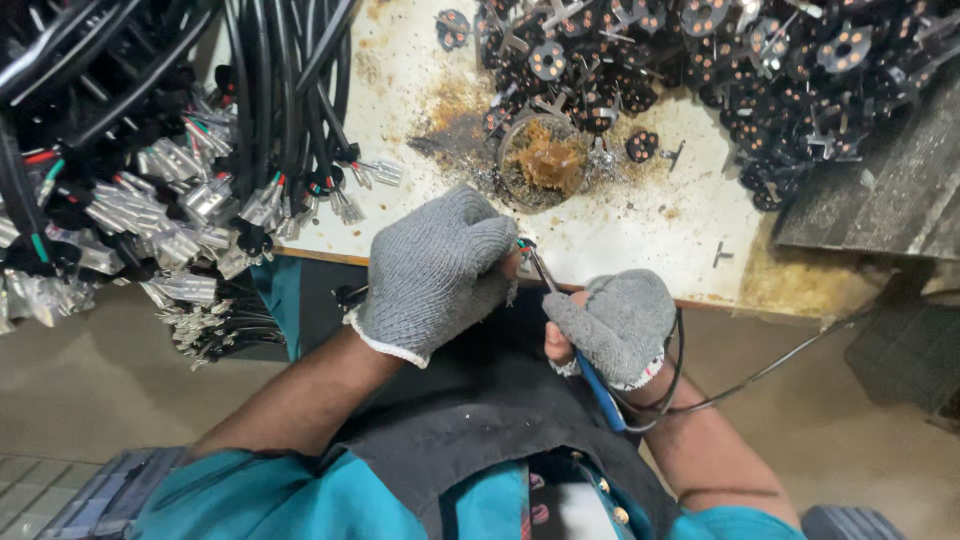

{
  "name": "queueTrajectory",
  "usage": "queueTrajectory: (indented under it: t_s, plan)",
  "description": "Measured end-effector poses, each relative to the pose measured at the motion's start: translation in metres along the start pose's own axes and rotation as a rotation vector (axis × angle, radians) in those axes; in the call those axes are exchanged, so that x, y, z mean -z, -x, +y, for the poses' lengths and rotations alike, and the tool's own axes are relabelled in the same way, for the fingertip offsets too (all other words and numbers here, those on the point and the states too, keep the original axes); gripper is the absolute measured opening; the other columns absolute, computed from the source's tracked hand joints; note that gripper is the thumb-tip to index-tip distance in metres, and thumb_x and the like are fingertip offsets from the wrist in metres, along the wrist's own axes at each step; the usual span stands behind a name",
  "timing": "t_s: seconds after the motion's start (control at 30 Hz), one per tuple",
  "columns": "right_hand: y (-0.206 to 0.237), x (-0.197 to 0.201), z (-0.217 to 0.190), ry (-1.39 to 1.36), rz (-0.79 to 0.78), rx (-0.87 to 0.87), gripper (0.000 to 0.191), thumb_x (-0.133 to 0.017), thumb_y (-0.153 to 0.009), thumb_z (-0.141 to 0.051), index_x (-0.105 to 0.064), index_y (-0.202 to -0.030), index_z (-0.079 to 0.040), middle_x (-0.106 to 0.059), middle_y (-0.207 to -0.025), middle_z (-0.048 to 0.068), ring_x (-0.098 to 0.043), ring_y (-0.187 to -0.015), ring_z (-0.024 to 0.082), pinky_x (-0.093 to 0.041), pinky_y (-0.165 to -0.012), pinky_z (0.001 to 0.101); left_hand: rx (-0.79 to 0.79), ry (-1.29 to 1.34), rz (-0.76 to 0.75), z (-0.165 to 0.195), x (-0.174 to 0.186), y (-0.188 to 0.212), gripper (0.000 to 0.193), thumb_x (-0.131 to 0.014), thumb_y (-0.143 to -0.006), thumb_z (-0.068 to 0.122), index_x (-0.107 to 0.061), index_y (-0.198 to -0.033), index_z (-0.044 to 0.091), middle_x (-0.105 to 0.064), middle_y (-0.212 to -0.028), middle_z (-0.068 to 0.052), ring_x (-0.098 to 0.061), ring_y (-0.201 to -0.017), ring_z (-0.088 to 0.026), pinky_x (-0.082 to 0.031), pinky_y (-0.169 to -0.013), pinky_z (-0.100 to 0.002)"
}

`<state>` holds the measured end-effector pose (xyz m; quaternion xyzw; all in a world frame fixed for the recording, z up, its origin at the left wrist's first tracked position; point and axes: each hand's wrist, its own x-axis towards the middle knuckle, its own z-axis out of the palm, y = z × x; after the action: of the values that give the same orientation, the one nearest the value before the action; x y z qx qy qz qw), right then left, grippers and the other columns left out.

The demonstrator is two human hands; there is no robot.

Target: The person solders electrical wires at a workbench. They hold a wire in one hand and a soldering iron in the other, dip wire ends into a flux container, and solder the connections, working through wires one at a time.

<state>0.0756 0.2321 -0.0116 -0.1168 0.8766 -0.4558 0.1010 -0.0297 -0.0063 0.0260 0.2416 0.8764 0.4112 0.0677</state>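
My left hand, in a grey knit glove, is closed around a small part with coloured wire ends showing at my fingertips, just off the near edge of the worktable. My right hand, also in a grey fingerless glove, grips a soldering iron with a blue handle. Its metal tip points up and touches the wire ends in my left hand. The iron's black cord loops off to the right.
A round tin of brown flux sits on the stained white tabletop. Several black round parts are heaped at the back right. Bundles of black cables with metal terminals hang at the left. A dark apron covers my lap.
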Motion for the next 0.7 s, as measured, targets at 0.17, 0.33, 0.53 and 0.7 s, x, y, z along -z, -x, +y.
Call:
queueTrajectory:
  t_s: [0.17,0.33,0.53,0.7]
  plan:
    - [0.004,-0.003,0.010,0.381,0.046,0.395,0.025,-0.080,-0.078,-0.020,-0.074,-0.101,-0.015,-0.064,-0.064,0.003,-0.062,-0.055,0.026,-0.045,-0.050,0.0412,-0.009,-0.016,0.008,-0.002,-0.001,0.000,0.020,-0.080,-0.076,0.019,-0.064,-0.085,0.013,-0.061,-0.086,-0.009,-0.066,-0.081,-0.032,-0.050,-0.064,-0.044]
    - [-0.002,-0.002,0.009,0.272,0.035,0.306,0.018,-0.080,-0.085,-0.021,-0.074,-0.102,-0.016,-0.064,-0.069,0.001,-0.062,-0.058,0.023,-0.046,-0.053,0.0384,-0.016,0.002,0.011,-0.003,-0.003,0.003,0.019,-0.079,-0.078,0.020,-0.064,-0.086,0.013,-0.061,-0.086,-0.009,-0.065,-0.080,-0.032,-0.050,-0.064,-0.044]
    - [-0.011,0.008,-0.010,0.280,0.204,0.340,0.019,-0.071,-0.088,-0.024,-0.074,-0.097,-0.008,-0.062,-0.073,0.007,-0.063,-0.068,0.032,-0.048,-0.065,0.0447,-0.026,-0.039,0.009,-0.002,-0.002,0.004,0.017,-0.079,-0.079,0.020,-0.064,-0.086,0.013,-0.060,-0.085,-0.009,-0.065,-0.081,-0.032,-0.050,-0.064,-0.044]
    - [-0.016,0.008,-0.018,0.305,0.211,0.307,0.022,-0.069,-0.088,-0.029,-0.074,-0.096,-0.009,-0.062,-0.074,0.009,-0.063,-0.070,0.033,-0.047,-0.067,0.0466,-0.030,-0.038,0.022,-0.001,-0.002,0.003,0.017,-0.078,-0.079,0.020,-0.065,-0.087,0.013,-0.061,-0.086,-0.009,-0.065,-0.081,-0.032,-0.050,-0.064,-0.045]
